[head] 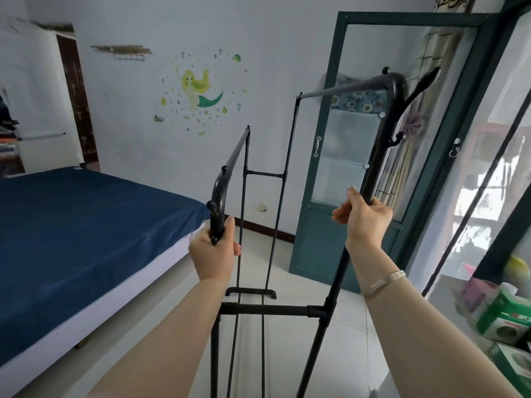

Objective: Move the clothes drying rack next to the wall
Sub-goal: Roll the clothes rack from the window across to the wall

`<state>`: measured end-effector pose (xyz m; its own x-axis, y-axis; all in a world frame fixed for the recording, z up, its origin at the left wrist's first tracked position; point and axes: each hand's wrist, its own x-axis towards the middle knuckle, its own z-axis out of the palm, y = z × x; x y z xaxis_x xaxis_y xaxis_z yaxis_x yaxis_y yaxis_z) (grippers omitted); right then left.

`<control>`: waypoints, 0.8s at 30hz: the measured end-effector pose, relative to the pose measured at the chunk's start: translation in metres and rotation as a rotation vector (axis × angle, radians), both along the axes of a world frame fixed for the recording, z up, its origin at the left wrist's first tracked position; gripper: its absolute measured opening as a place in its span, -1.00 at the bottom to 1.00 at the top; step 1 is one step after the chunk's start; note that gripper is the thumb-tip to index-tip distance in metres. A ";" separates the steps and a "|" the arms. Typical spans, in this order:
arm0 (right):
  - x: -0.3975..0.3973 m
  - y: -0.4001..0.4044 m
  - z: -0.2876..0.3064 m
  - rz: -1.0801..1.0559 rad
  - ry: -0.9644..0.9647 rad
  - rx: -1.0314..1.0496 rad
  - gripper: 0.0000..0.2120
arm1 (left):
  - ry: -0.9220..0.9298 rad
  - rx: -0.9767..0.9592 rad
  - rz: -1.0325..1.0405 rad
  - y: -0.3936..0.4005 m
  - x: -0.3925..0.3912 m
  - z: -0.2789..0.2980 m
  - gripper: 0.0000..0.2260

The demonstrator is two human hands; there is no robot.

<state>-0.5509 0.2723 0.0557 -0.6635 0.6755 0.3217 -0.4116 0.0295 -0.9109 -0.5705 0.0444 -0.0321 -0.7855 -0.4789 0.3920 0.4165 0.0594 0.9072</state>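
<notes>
The black metal clothes drying rack [265, 309] stands right in front of me, empty, with two rails running away toward the far wall [138, 90]. My left hand [214, 251] is closed around the near left upright just under its curved top. My right hand [363, 218] grips the taller near right upright, below the hooks. The rack's far end is close to the white wall, which carries a mermaid sticker [199, 91]. The rack's near feet are out of view below.
A bed with a blue sheet [80, 225] fills the left side, its corner close to the rack. A green-framed glass door [344, 156] stands open on the right. Green boxes [505, 320] sit at the lower right. Pale floor tiles [273, 254] lie ahead.
</notes>
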 end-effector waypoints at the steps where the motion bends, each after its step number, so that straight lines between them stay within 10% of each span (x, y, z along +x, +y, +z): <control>1: -0.007 0.002 0.001 -0.001 0.004 -0.001 -0.71 | -0.001 0.004 0.001 0.002 -0.007 0.001 -0.62; 24: -0.254 0.099 0.004 0.123 0.019 -0.047 -0.74 | -0.060 0.138 0.059 0.102 -0.235 -0.001 -0.69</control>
<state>-0.8051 0.3709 0.0593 -0.7366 0.6037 0.3048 -0.4263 -0.0647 -0.9022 -0.8054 0.1468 -0.0327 -0.7747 -0.5706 0.2725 0.3607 -0.0447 0.9316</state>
